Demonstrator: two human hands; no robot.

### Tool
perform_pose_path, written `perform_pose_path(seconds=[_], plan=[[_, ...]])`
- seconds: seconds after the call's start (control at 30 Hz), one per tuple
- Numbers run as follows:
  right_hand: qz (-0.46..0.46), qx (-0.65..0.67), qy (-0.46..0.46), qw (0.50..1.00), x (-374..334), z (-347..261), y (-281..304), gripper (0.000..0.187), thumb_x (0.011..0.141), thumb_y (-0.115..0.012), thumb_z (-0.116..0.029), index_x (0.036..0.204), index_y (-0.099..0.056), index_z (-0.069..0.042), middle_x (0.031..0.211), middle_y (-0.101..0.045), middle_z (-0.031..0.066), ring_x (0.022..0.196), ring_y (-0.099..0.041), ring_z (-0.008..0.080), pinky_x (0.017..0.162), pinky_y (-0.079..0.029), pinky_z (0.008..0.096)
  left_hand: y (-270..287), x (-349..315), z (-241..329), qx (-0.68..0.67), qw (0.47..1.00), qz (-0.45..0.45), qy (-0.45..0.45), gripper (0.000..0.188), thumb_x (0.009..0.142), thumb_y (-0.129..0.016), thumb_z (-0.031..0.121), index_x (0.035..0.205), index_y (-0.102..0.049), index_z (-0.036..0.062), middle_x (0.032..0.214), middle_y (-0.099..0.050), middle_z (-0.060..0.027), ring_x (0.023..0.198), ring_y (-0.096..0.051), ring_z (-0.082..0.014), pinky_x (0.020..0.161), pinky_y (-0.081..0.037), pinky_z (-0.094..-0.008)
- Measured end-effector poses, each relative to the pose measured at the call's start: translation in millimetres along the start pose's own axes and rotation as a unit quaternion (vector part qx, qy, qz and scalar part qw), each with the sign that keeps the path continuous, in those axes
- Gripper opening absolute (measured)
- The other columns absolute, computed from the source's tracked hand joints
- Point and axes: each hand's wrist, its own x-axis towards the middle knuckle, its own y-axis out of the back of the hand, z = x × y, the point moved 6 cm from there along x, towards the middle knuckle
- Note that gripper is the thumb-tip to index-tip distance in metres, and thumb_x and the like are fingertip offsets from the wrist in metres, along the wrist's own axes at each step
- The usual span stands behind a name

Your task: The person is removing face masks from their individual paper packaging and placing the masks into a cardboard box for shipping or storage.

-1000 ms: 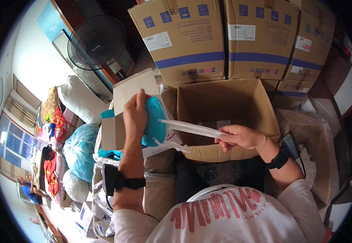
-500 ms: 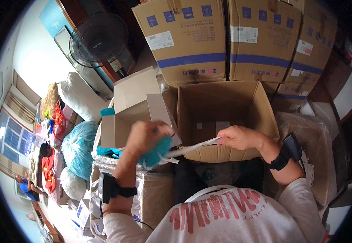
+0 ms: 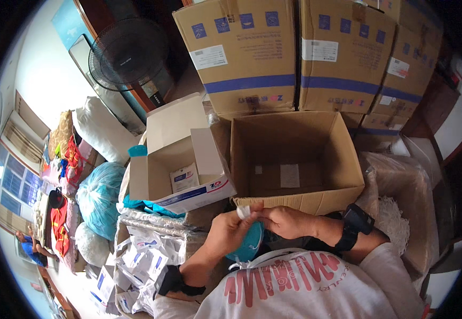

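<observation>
In front of my chest, my left hand [image 3: 230, 231] and my right hand [image 3: 289, 220] meet, fingers pinched together. A short piece of white band [image 3: 243, 211] sticks up from the fingers of my left hand. Whatever the right fingertips hold is hidden behind the knuckles. A rounded teal item [image 3: 250, 243], soft-looking and partly covered by the left hand, hangs just below the two hands. Beyond them stands a small white carton [image 3: 199, 195] with its flaps up. Inside it lie white packets [image 3: 184, 178] with blue and red print.
A large open cardboard box [image 3: 300, 198] stands just past my hands. At left, a lined bin holds several white packets [image 3: 146, 255]; a teal-filled bag [image 3: 100, 196] sits beyond. To the right, a plastic-lined box [image 3: 419, 223] holds white stringy material. Stacked cartons [image 3: 241, 58] rise behind.
My hands have come together and nearer my body; the white band, stretched between them before, is now mostly gathered in. The left hand has left the small carton's front, uncovering packets inside.
</observation>
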Motion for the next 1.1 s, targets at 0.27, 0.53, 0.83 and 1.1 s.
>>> perform_pose_path(seconds=[0.27, 0.53, 0.83, 1.1], plan=[[-0.337, -0.018, -0.100, 0.936, -30, 19, -30, 0.038, 0.090, -0.038, -0.032, 0.079, -0.055, 0.000, 0.075, -0.059, 0.0166, 0.074, -0.056, 0.0255, 0.068, -0.042, 0.0347, -34, -8, 29, 0.315, 0.873, -0.373, -0.010, 0.029, 0.088, -0.040, 0.034, 0.087, -0.056, 0.0092, 0.066, -0.058, -0.0167, 0.062, -0.059, -0.0328, 0.053, -0.047, -0.0411], [-0.409, 0.064, -0.094, 0.905, -43, -30, -4, 0.040, 0.092, -0.033, -0.035, 0.088, -0.050, 0.001, 0.074, -0.056, 0.0155, 0.069, -0.053, 0.0253, 0.066, -0.040, 0.0362, -32, -9, 49, 0.059, 0.892, -0.448, 0.016, 0.038, 0.087, -0.042, 0.037, 0.074, -0.050, 0.0025, 0.065, -0.054, -0.0174, 0.068, -0.054, -0.0367, 0.060, -0.041, -0.0421], [-0.393, 0.051, -0.100, 0.913, -50, -60, 20, 0.036, 0.092, -0.032, -0.032, 0.084, -0.046, 0.001, 0.067, -0.053, 0.0183, 0.065, -0.053, 0.0317, 0.060, -0.040, 0.0400, 6, -1, 105, 0.143, 0.896, -0.391, -0.152, 0.029, 0.084, -0.051, 0.026, 0.067, -0.051, 0.0020, 0.060, -0.052, -0.0118, 0.056, -0.055, -0.0289, 0.048, -0.044, -0.0371], [-0.347, 0.037, -0.033, 0.936, -55, -46, 46, 0.026, 0.091, -0.035, -0.022, 0.078, -0.046, -0.002, 0.067, -0.053, 0.0093, 0.063, -0.053, 0.0159, 0.053, -0.043, 0.0304, 44, -1, 98, 0.282, 0.869, -0.362, -0.185, 0.015, 0.082, -0.049, 0.018, 0.091, -0.056, 0.0093, 0.066, -0.053, -0.0082, 0.060, -0.055, -0.0237, 0.048, -0.044, -0.0333]])
